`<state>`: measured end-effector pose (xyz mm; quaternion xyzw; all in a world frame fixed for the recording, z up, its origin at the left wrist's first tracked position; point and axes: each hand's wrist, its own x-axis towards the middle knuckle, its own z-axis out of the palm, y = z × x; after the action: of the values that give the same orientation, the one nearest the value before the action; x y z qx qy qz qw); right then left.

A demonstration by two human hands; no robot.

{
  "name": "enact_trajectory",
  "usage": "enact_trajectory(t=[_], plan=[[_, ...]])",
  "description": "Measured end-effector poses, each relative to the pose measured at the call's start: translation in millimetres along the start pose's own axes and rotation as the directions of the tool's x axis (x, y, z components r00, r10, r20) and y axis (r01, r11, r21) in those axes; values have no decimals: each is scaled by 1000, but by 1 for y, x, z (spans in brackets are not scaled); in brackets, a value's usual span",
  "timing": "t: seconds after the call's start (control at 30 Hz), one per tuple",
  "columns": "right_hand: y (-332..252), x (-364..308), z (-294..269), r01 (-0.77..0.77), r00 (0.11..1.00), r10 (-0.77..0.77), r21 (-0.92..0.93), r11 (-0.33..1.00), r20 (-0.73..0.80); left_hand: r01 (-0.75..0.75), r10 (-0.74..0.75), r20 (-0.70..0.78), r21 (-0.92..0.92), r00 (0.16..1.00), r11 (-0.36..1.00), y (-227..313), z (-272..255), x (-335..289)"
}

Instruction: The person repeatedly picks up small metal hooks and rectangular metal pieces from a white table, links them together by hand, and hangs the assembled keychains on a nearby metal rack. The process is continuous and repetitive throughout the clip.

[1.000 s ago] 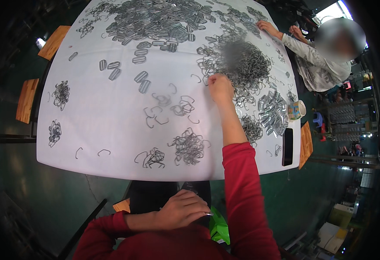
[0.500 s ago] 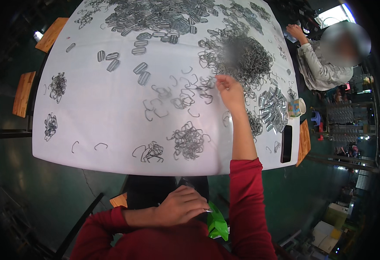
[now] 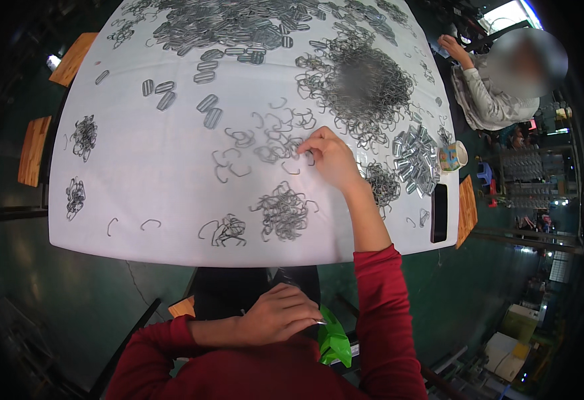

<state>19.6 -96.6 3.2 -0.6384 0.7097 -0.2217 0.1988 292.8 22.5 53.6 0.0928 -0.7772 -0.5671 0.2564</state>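
Observation:
My right hand (image 3: 332,160) reaches over the white table with thumb and fingertips pinched at a dark bent wire hook (image 3: 310,159). Just left of those fingers lies a loose scatter of similar wire hooks (image 3: 275,148). Down at my lap, my left hand (image 3: 282,317) is closed, palm down. A small shiny metal tip (image 3: 320,322) pokes out by its fingers, but the rest of what it holds is hidden. Nearer the table's front edge sit a denser heap of hooks (image 3: 284,213) and a smaller heap (image 3: 228,230).
A large hook pile (image 3: 365,83) and a mass of flat slotted metal buckles (image 3: 232,27) cover the far side. Small metal pieces (image 3: 416,160), a paper cup (image 3: 452,157) and a black phone (image 3: 440,213) line the right. Another person (image 3: 498,93) sits at far right. Something green (image 3: 334,340) lies beside my lap.
My right hand has moved left and nearer to me, from the edge of the big hook pile to the loose scatter. My left hand stays in my lap. The view has shifted slightly.

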Motion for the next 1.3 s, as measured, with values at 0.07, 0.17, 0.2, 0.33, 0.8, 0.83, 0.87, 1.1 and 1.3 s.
enact_trajectory(t=[0.07, 0.17, 0.2, 0.33, 0.8, 0.83, 0.87, 1.1, 1.3], plan=[[1, 4, -4, -13, 997, 12, -3, 1000, -82, 0, 0, -4, 16, 1000, 1000, 0, -1, -1], [5, 11, -10, -57, 983, 52, -22, 998, -176, -1, 1, -2, 21, 1000, 1000, -1, -2, -1], [7, 12, -11, -75, 977, 67, -30, 997, -202, -1, 1, -1, 20, 1000, 1000, -1, -2, -1], [13, 12, -13, -234, 962, 193, -214, 949, -195, -8, 8, 2, 17, 1000, 1000, -1, -3, -1], [33, -90, -42, -440, 857, 314, -263, 859, -409, -15, 15, 23, -17, 1000, 1000, -5, -5, 3], [31, -93, -42, -421, 879, 335, -222, 880, -339, -17, 17, 30, -16, 999, 1000, -4, -5, 3], [28, -94, -41, -428, 888, 376, -179, 886, -264, -20, 20, 36, -14, 999, 1000, -4, -5, 3], [30, -117, -41, -416, 879, 337, -198, 887, -338, -14, 15, 50, -23, 999, 1000, -4, -1, 1], [35, -131, -39, -445, 790, 283, -190, 875, -544, -23, 23, 75, -10, 997, 1000, -1, 2, 2]])
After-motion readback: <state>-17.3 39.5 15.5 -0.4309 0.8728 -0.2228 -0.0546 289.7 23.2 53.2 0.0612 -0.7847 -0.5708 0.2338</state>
